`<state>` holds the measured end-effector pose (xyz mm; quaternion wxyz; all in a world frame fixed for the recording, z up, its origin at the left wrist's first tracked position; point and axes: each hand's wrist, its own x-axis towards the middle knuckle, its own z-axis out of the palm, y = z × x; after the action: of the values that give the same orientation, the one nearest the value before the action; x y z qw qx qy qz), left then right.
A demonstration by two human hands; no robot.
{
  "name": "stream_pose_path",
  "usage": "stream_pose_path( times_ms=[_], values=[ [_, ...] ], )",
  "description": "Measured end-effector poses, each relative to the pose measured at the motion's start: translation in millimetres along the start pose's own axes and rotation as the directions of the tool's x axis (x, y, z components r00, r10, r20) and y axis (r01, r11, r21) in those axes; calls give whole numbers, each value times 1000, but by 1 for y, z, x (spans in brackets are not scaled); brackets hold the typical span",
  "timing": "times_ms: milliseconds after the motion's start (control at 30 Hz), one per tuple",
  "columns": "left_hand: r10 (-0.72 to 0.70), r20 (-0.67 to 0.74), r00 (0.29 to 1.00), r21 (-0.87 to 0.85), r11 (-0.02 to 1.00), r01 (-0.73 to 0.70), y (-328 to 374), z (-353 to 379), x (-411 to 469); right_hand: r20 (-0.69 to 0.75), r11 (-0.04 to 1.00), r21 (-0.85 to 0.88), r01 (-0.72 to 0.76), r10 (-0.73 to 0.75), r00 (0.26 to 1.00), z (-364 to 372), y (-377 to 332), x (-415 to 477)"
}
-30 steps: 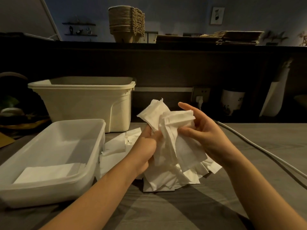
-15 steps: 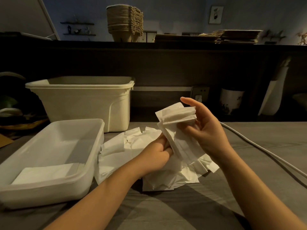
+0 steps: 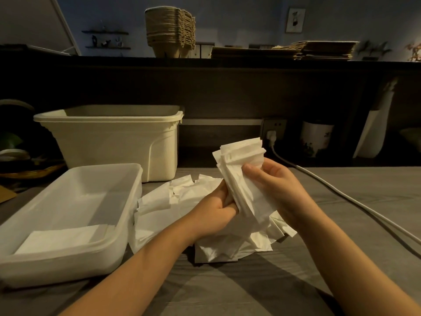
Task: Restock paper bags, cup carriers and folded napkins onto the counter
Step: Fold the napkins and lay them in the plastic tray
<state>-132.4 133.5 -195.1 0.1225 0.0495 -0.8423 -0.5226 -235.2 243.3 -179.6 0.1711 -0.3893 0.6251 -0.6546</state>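
A bundle of white folded napkins stands upright above the grey table. My right hand grips it from the right, thumb across its front. My left hand pinches its lower left edge with curled fingers. Several loose napkins lie spread on the table under and left of my hands. A shallow white tray at the left holds one flat napkin. On the dark counter behind stand stacked brown cup carriers and a flat pile of paper bags.
A deep cream bin stands behind the tray. A white cable runs from a wall socket across the table's right side. A white pot and a leaning white object sit under the counter at the right.
My left hand dropped one napkin onto the table pile and came back to the bundle's lower edge. My right hand squared the bundle and tilted it more upright.
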Motion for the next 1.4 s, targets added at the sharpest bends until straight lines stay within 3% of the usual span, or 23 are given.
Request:
stream_pose_path(
  times_ms=[167, 333, 433, 533, 667, 767, 867, 967, 1033, 1167, 1400],
  values=[
    [11, -16, 1000, 5, 1000, -10, -2, 1, 1, -47, 999, 40, 11, -9, 999, 1, 1, 1],
    [49, -12, 999, 19, 999, -49, -2, -1, 0, -219, 979, 118, 167, -138, 966, -3, -2, 0],
    [-58, -78, 995, -245, 969, 37, -3, -5, 2, -257, 926, 317, 203, -123, 959, -13, -7, 2],
    [-236, -162, 958, -556, 824, 110, -2, -12, 5, -276, 882, 434, 182, -61, 959, -16, -9, 3],
    [-351, -247, 903, -677, 729, 98, -4, -17, 9, -283, 885, 460, 72, 69, 957, -17, -7, 2],
    [-398, -229, 888, -772, 630, 83, -4, -21, 10, -125, 863, 504, -7, 81, 989, -18, -9, -1],
    [-411, -139, 901, -865, 493, 91, -2, -24, 11, 48, 902, 431, -29, 9, 999, -11, -14, -5],
    [-382, -94, 919, -852, 508, 124, -2, -22, 12, 163, 942, 332, -52, -3, 987, 0, -12, -9],
    [-343, -96, 934, -832, 543, 114, -2, -17, 10, 206, 986, 167, -21, -13, 979, 8, -4, -11],
    [-255, -180, 950, -765, 643, 28, -4, -12, 8, 62, 949, -261, 179, -168, 984, 16, 5, -5],
    [-225, -139, 964, -786, 617, 30, -3, -12, 8, 11, 946, -252, 205, -209, 978, 17, 9, -1]
  ],
)
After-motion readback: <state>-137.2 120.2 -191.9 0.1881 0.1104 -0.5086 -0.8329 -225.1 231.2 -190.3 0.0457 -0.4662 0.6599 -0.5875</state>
